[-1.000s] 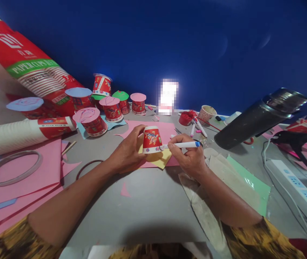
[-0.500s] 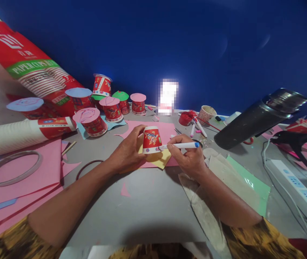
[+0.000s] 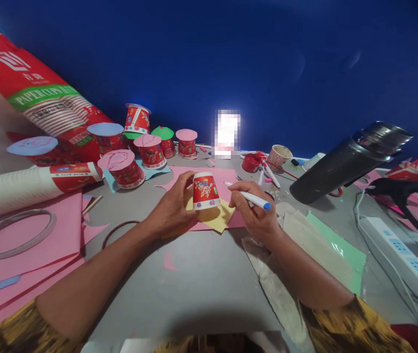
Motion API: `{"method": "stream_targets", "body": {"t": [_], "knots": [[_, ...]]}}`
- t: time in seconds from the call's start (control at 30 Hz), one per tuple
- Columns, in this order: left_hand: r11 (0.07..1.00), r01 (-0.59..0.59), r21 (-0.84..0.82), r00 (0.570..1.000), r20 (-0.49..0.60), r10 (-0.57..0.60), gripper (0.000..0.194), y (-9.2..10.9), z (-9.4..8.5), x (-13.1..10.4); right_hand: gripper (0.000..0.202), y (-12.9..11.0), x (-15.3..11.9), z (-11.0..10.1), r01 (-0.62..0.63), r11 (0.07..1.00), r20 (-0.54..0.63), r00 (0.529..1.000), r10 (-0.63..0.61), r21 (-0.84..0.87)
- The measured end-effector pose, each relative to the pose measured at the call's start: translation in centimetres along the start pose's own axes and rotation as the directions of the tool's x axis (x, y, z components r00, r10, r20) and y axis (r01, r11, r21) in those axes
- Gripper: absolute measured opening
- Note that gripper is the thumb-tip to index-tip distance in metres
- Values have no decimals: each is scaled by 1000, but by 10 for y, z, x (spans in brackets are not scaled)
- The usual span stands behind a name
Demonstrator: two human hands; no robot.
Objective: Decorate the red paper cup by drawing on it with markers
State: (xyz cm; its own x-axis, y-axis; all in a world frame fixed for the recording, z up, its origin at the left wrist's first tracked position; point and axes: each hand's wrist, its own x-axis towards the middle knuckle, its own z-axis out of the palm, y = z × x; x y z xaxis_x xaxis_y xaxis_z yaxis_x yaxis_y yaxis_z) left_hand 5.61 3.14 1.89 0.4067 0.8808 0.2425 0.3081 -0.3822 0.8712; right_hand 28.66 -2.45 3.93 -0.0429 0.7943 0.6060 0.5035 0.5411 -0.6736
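Observation:
My left hand point(image 3: 174, 206) is closed around the left side of a red printed paper cup point(image 3: 206, 190), which is upside down with its wide rim low. In my right hand point(image 3: 255, 211) a white marker pen point(image 3: 253, 199) with a blue end is gripped between fingers and thumb. The pen's tip points left and stands a little apart from the cup's right side. Beneath the cup lie yellow paper point(image 3: 214, 220) and a pink sheet point(image 3: 227, 176).
Several upturned cups with paper discs, one a pink-topped cup point(image 3: 121, 169), stand at the back left beside a paper cup pack point(image 3: 47, 93) and a cup stack point(image 3: 21, 189). To the right are a black thermos point(image 3: 341, 166), a cloth point(image 3: 311, 240) and a power strip point(image 3: 403, 255).
The marker's tip has come away from the cup's lower rim and the pen has tilted, its blue end lower. The left hand still holds the cup in nearly the same place.

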Motion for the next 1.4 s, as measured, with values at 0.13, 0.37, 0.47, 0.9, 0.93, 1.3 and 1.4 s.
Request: {"method": "stream_targets", "body": {"t": [0.13, 0.37, 0.47, 0.9, 0.93, 1.3, 1.4], "knots": [[997, -26, -78, 998, -53, 22, 82, -2, -1, 3, 11, 3, -1, 0, 60, 994, 9, 998, -59, -91], [965, 44, -259, 999, -8, -47, 87, 3, -3, 2, 16, 7, -1, 2, 82, 990, 35, 996, -78, -113], [954, 54, -295, 999, 12, -53, 89, 6, -3, 1, 14, 8, -2, 2, 106, 986, 44, 994, -101, -126], [943, 138, -303, 987, 124, -104, 94, 13, -8, -2, 14, 2, -11, 10, 230, 950, 104, 972, -212, -213], [954, 121, -273, 990, 98, -98, 91, 12, -9, -2, 14, 2, -11, 9, 223, 953, 98, 973, -207, -203], [971, -114, 210, 983, -117, 141, 81, 2, -3, -1, 12, -13, -5, -1, 155, 986, -8, 988, -156, -53], [969, -108, 223, 984, -112, 135, 82, 2, -2, -2, 10, -13, -4, 3, 113, 990, 11, 994, -112, -80]]}}
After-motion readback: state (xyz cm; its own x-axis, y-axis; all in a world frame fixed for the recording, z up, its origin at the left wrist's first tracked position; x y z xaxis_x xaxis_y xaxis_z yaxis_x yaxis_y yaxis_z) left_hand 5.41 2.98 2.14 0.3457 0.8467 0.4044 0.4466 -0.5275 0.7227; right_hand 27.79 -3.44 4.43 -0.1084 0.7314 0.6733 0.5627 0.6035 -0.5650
